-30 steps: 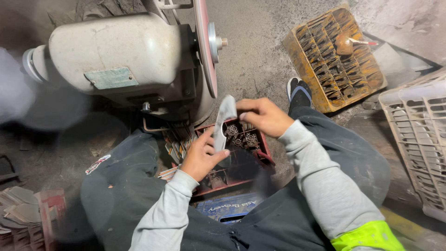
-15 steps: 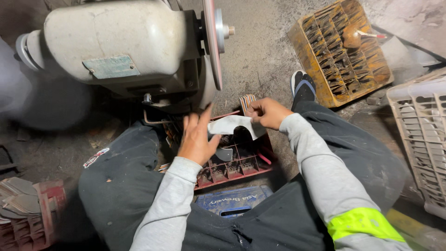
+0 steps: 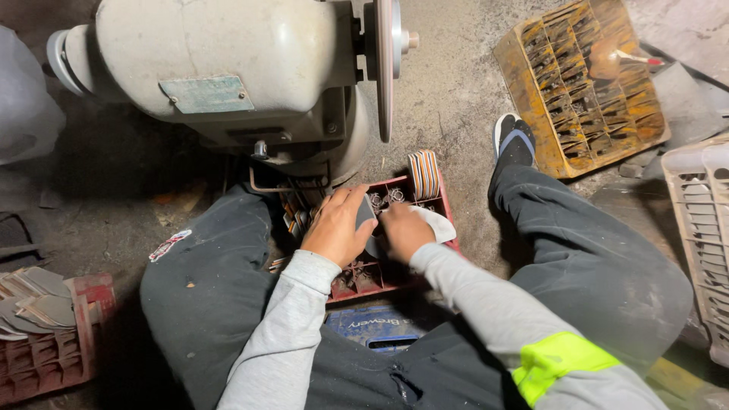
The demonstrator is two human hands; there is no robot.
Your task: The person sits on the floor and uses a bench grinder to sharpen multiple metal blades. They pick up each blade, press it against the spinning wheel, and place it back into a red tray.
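Observation:
I sit on the floor with a red compartment crate [image 3: 448, 228] between my legs, below a big grey bench grinder [image 3: 228, 68] with its thin wheel [image 3: 384, 61]. My left hand [image 3: 334, 225] lies over the crate and pinches the dark end of a flat grey metal blade piece [image 3: 367, 212]. My right hand [image 3: 404, 229] grips the pale wide end of the same piece [image 3: 439, 224], low over the crate's cells. The cells hold several small metal parts.
A bundle of striped flat pieces [image 3: 424, 173] stands in the crate's far corner. An orange slotted crate [image 3: 585, 83] lies at the upper right, a pale plastic crate [image 3: 702, 228] at the right edge, and a red crate with grey blades [image 3: 45, 319] at the lower left. My shoe [image 3: 514, 139] rests by the orange crate.
Both hands have lowered the grey piece from upright in front of the grinder down onto the red crate. The view has tilted down and closer.

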